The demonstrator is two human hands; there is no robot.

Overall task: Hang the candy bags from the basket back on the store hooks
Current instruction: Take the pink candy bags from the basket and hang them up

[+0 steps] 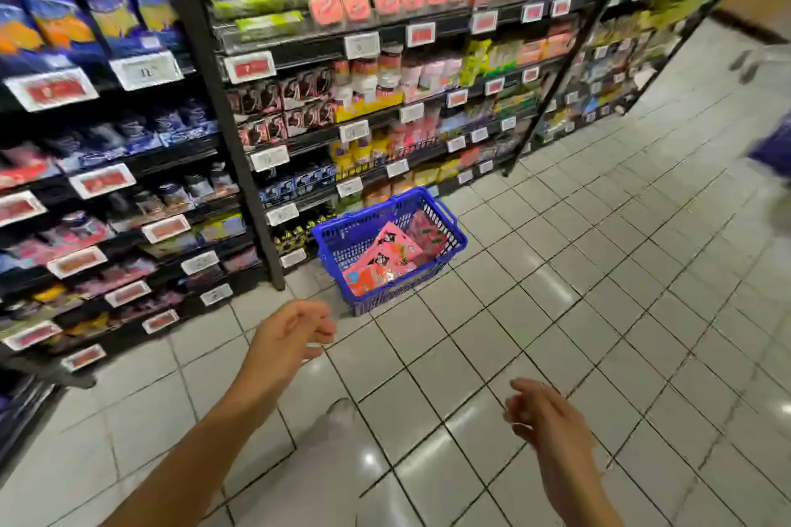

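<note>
1. The candy bags (387,259), pink and orange packets, lie heaped in the blue basket (342,237), which I take as the landmark. None is in either hand, so several bags appear left to hang; how many already went back cannot be told from here.

2. The basket stands on the tiled floor (578,312), just beside the foot of a black shelf upright (239,167), its handles folded down along the rim so the top is open for reaching in.

3. The left hand (291,334) hangs in the air on the near side of the basket, close to its near corner but not touching it. Its fingers are loosely curled and hold nothing.

4. The right hand (543,415) is nearer the camera and to the right of the basket, well apart from it. Its fingers are also relaxed, lightly bent and empty.

5. The likely step in hand is reaching down for another bag.

6. Left of and behind the basket run the store shelves (128,184), packed with goods and price tags; the picture is too blurred to pick out the hooks.

7. Right of the basket the aisle is open tile, giving room to crouch. The basket rim and the upright are the edges to mind.

8. Far right of the basket, a blurred purple shape (770,150) sits at the frame edge; what it is cannot be told.
</note>
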